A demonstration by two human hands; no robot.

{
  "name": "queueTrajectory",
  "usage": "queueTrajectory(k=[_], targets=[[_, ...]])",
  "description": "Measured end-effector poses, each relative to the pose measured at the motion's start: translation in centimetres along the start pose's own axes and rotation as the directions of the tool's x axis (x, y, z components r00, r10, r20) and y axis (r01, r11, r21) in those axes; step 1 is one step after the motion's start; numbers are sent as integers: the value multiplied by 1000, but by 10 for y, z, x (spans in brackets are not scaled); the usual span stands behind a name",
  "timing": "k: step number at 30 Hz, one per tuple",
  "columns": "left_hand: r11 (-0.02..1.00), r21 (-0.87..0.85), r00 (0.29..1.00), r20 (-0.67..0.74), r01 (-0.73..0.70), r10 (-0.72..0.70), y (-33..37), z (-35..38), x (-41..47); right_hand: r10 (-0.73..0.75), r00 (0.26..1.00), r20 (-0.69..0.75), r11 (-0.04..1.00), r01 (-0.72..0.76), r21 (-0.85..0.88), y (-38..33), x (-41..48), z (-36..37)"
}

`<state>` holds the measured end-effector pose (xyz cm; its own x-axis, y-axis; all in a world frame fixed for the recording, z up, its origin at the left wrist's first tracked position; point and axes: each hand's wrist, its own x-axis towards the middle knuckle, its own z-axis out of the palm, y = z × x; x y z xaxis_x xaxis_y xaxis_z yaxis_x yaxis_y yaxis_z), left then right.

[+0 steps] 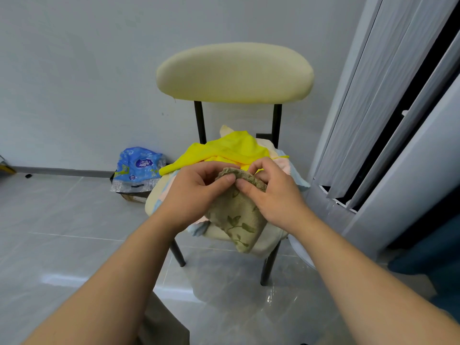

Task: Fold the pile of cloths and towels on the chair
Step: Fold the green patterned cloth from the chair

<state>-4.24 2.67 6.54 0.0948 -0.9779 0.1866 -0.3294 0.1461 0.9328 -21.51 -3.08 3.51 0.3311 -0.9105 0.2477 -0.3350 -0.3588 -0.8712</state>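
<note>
Above a cream chair (234, 73) piled with cloths, the left hand (196, 192) and right hand (276, 197) each pinch the top edge of a beige leaf-patterned towel (239, 217), which should be spread apart evenly before folding.

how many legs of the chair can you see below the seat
2. The front left leg stands under the seat edge; the front right leg is just right of the hanging towel. Rear legs may be hidden behind the cloth pile.
</note>
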Motion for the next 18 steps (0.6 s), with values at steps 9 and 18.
queueTrajectory(k=[9,18], targets=[[999,1,996,-85,-37,37,-4,-5,3,-84,992,95,987,97,-132,5,-1,-6],[998,-7,971,-235,-55,52,-13,-20,11,-9,904,428,954,136,-266,6,-4,-15]])
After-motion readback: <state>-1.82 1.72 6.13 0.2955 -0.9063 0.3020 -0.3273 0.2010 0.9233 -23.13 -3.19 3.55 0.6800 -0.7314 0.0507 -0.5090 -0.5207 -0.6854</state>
